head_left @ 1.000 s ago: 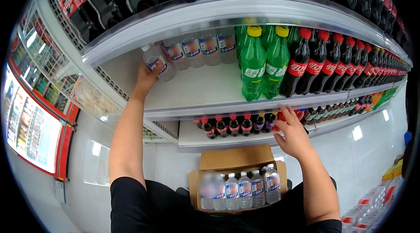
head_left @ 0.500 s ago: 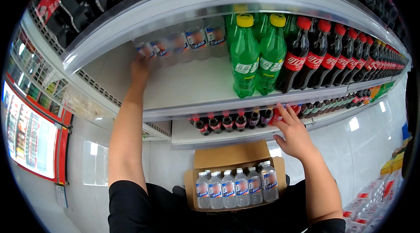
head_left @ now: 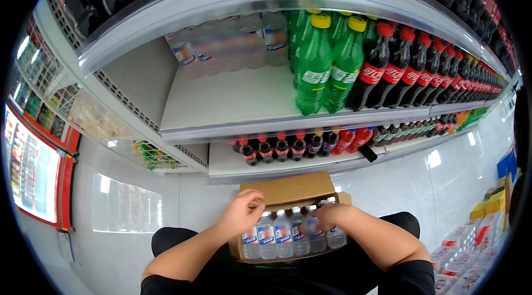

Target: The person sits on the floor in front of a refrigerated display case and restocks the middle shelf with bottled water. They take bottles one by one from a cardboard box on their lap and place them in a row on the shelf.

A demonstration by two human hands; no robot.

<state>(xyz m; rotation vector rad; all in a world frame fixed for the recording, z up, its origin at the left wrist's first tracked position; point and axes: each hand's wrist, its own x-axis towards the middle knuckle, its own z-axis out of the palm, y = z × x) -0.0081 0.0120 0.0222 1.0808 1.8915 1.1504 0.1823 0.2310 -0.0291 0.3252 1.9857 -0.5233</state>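
An opened cardboard box point(head_left: 288, 184) sits between my knees, packed with clear plastic bottles point(head_left: 284, 235) that have white caps and blue labels. Over its left side is my left hand point(head_left: 243, 213), fingers loosely curled and apart, with nothing in them. At the right end of the box, my right hand point(head_left: 328, 216) reaches down among the bottle tops. Its fingertips are hidden and blurred, so whether they grip a bottle does not show. On the shelf point(head_left: 221, 98) ahead, a row of similar clear bottles point(head_left: 227, 45) stands at the back left.
Green bottles with yellow caps point(head_left: 316, 73) and dark cola bottles point(head_left: 372, 68) fill the shelf's right side. Smaller bottles point(head_left: 281, 146) line the lower shelf. A wire rack point(head_left: 102, 123) and a red-framed cooler point(head_left: 39, 167) stand left; wrapped bottle packs point(head_left: 465, 250) lie right.
My left hand has come back from the shelf's rear bottles to above the box. My right hand has dropped from the shelf edge onto the boxed bottles. The view has shifted slightly.
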